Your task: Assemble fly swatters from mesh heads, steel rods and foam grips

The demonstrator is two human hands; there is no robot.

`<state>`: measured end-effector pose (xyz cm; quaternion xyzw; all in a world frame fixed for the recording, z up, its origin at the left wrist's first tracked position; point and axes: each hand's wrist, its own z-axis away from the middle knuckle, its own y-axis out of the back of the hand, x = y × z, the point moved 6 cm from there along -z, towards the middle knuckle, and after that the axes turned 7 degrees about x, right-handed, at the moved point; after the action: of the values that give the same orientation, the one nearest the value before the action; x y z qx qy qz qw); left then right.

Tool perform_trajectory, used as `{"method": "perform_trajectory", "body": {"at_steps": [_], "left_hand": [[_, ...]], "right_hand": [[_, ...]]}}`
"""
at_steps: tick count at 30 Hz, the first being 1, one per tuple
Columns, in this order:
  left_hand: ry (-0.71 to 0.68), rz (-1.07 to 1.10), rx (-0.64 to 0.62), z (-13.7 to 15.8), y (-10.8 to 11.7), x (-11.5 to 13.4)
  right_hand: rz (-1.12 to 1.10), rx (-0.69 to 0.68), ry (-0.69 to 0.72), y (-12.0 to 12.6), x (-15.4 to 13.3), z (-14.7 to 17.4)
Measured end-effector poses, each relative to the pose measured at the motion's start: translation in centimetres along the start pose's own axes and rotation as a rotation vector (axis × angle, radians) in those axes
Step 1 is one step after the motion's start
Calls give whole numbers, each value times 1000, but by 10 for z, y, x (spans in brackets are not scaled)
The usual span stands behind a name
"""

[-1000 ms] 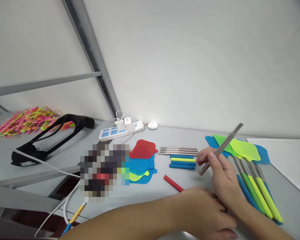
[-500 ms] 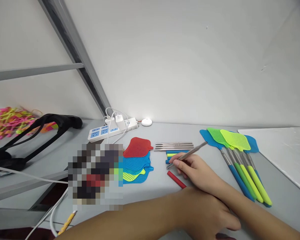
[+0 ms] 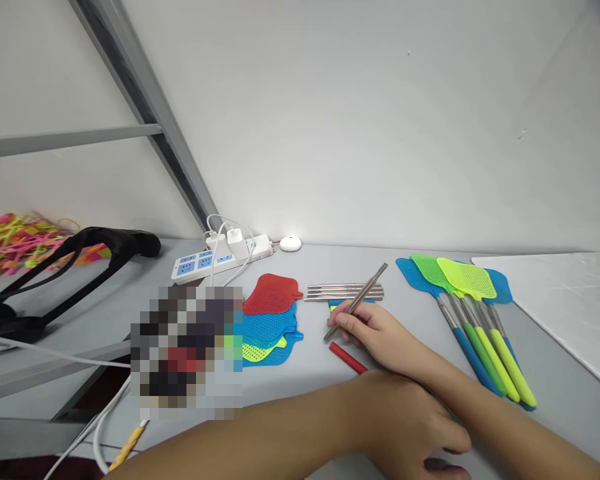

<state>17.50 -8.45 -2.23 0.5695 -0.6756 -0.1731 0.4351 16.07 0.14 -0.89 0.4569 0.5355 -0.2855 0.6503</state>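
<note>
My right hand is closed on a metal rod, pinched between thumb and fingers and tilted up to the right. Beneath it on the table lies a red handle tube. Partly hidden behind the hand are blue and yellow handle tubes. My left hand crosses over near my right forearm, palm down, thumb and forefinger apart with nothing seen between them; its other fingers are hidden. Several metal rods lie in a row behind. Left of them are mesh fly swatter heads, red and blue.
Several assembled fly swatters lie fanned out at right, beside a white sheet. A power strip with chargers and a white round device sit near the wall. Left are a metal frame, black straps and colourful cords.
The metal rod in my right hand has swung to a steeper slant, its upper end moving left and up. My left hand has hardly moved. The whole view has shifted slightly.
</note>
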Motion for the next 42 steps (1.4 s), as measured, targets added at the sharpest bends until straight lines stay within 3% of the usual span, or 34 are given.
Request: {"method": "perform_trajectory", "body": {"at_steps": [4,9,16,22,26,30,34,36,38,40,42], "left_hand": [[-4,-16,9,0,-2,-2],[-1,-77,-7,-1,0,0],[124,-234,-6,1,7,-5],[115,-314,-3,1,15,-13],[155,-239,111,-3,28,-17],[138,-138,278,-5,44,-14],[120,-170,566,-1,67,-15],[195,-186,723,4,78,-23],[356,-135,749,7,82,-37],[532,-54,634,7,78,-51],[607,-10,484,5,72,-56]], "right_hand": [[106,-36,37,-3,-5,0],[144,47,85,9,-11,-1],[26,240,137,40,-19,-1],[-199,368,5,70,-10,0],[-186,364,-21,79,-8,5],[-71,381,53,80,-17,13],[8,435,160,79,-29,23],[54,442,171,78,-31,26],[94,431,178,77,-33,27],[106,410,190,76,-33,28],[112,395,197,75,-33,29]]}}
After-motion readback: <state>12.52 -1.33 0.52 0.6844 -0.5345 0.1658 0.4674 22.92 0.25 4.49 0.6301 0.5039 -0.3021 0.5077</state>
